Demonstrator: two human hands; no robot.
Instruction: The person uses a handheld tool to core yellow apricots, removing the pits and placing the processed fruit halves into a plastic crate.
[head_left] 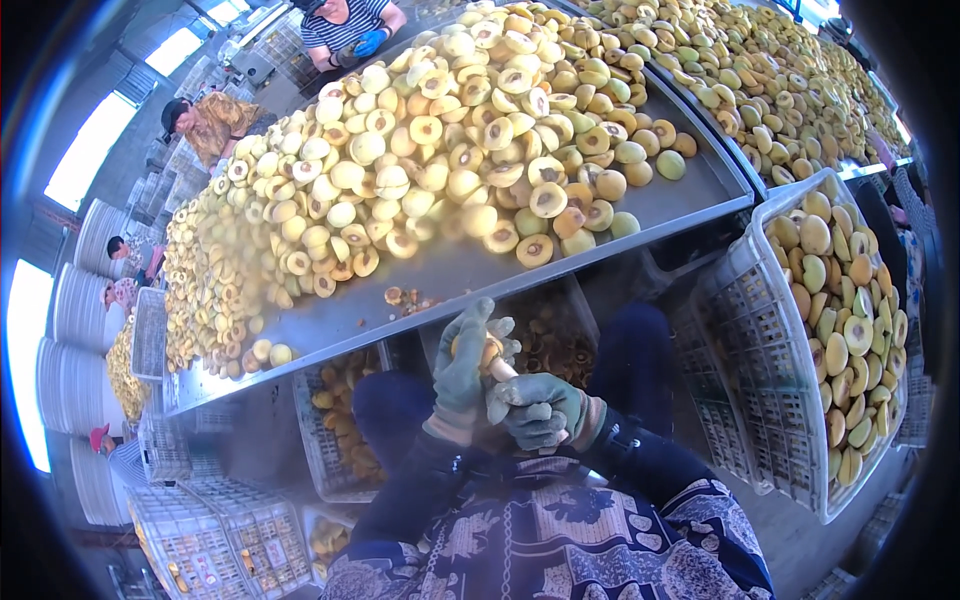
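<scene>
Both hands are just before the near edge of the metal table (pixel 690 210), on the wearer's side of it, and both wear grey-green gloves. The left hand (pixel 460 382) is partly curled, with its fingers pointing up toward the table; between fingers and thumb it grasps a yellow-orange fruit piece (pixel 489 350), which is mostly covered. The right hand (pixel 543 410) is closed like a fist around a pale, stick-like piece (pixel 503 371); the end of this piece comes out toward the fruit piece, but I cannot tell whether they touch, nor its exact kind.

On the table lies a big heap of fruit halves (pixel 400 150), many with the cut face up, and near its front edge are small brown scraps (pixel 405 298). To the right of the table stands a white crate (pixel 745 330), filled with similar halves.
</scene>
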